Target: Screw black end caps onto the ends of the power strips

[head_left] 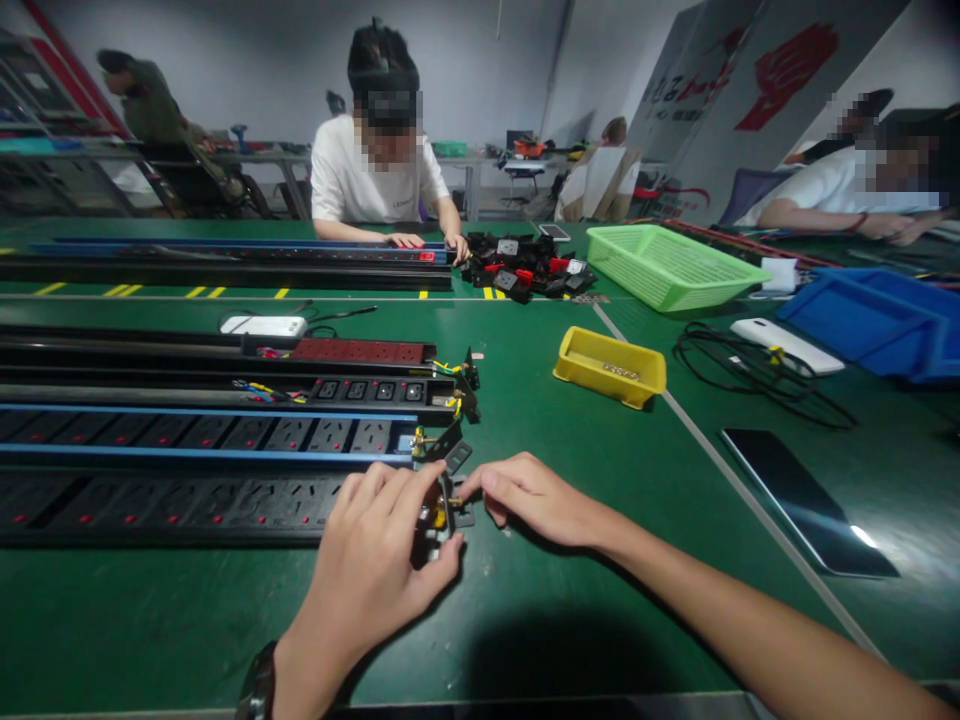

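We have the nearest black socket strip (180,510) lying flat on the green table (540,620), its long axis running left to right along our side, its fitted end pointing right. At that end a small dark end plate (448,495) stands roughly upright, crosswise to the strip. Our left hand (379,550) grasps the plate, index finger at the top and thumb at the bottom. Our right hand (536,495) comes in from the right, fingers bent, a fingertip at the small brass-coloured piece (456,501) on the plate's outer side; we cannot tell whether it pinches or only touches it. Just beyond, the blue-edged strip (202,432) lies nearly parallel. The yellow tray (646,385) sits farther off, to the right.
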A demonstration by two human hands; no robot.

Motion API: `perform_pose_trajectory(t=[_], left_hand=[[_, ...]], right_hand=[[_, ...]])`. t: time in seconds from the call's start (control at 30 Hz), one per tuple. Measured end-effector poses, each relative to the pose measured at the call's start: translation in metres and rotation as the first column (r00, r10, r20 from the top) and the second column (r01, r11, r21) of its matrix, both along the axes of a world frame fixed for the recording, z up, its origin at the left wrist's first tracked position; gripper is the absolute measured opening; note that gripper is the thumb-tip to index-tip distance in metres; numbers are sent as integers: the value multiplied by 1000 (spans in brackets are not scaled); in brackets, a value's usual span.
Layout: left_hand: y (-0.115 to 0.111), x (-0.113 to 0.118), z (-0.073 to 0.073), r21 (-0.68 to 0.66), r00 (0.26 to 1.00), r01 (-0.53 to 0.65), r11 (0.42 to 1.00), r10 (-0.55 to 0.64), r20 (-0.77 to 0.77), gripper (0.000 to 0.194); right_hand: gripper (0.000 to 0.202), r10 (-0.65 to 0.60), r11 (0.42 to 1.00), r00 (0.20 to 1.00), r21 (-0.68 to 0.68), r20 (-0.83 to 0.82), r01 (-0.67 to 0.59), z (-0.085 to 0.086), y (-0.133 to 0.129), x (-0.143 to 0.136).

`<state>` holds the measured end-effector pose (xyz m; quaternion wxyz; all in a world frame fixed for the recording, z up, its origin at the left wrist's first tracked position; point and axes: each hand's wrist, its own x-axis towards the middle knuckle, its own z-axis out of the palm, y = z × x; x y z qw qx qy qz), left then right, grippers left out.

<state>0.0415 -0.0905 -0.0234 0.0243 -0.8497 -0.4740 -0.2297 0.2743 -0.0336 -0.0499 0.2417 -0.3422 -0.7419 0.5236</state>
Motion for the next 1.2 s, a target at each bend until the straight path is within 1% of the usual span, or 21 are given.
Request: perform_pose_trajectory(t=[0.1, 0.17, 0.23, 0.3, 0.37, 0.5, 0.57, 0.63, 0.73, 0.8, 0.93, 1.03, 1.1, 1.2], left_hand=[[0, 0, 0, 3, 1000, 0, 1000, 0, 4, 48], [0, 0, 1, 2, 1000, -2, 1000, 2, 8, 48], [0, 1, 1, -2, 1000, 1, 1000, -1, 10, 47], [0, 1, 2, -4, 1000, 4, 1000, -4, 10, 47], [-1, 1, 2, -4, 1000, 3, 1000, -3, 9, 47], [-1, 1, 3, 3, 1000, 2, 1000, -2, 11, 47], [-1, 1, 3, 1, 1000, 2, 1000, -2, 15, 48], [-1, 1, 3, -7, 1000, -1, 1000, 2, 19, 48], [-1, 1, 2, -19, 1000, -4, 1000, 4, 16, 48], [-1, 1, 2, -18, 1000, -1, 1000, 1, 15, 49], [-2, 1, 2, -27, 1000, -6, 1000, 7, 22, 48], [-2, 1, 2, -31, 1000, -3, 1000, 4, 24, 49], [-2, 1, 2, -30, 1000, -1, 1000, 1, 24, 50], [-2, 1, 2, -35, 1000, -3, 999, 4, 23, 49]], right_hand=[[67, -22, 1000, 999, -13, -24, 22, 0, -1, 0], [67, -16, 1000, 999, -9, -38, 16, 0, -1, -1], [67, 7, 1000, 1000, 13, -14, -6, 0, -1, -1], [67, -3, 999, 1000, 36, 13, 2, 1, -2, -1], [64, -22, 999, 1000, 42, 10, 22, 1, -2, -2], [64, 12, 999, 1000, 32, 13, -12, 1, -2, -2], [63, -3, 999, 1000, 34, 19, 2, 2, -2, -2], [61, -33, 998, 999, 50, 14, 33, 3, -3, -3], [60, -17, 996, 1000, 88, 19, 15, 3, -4, -4], [56, -13, 993, 999, 114, 31, 9, 3, -4, -4], [39, -55, 992, 998, 116, 34, 50, 2, -5, -5], [29, -32, 986, 999, 166, 43, 24, 2, -6, -6], [26, -23, 977, 998, 211, 60, 10, 3, -6, -6], [26, -48, 977, 996, 210, 70, 32, 5, -6, -7]])
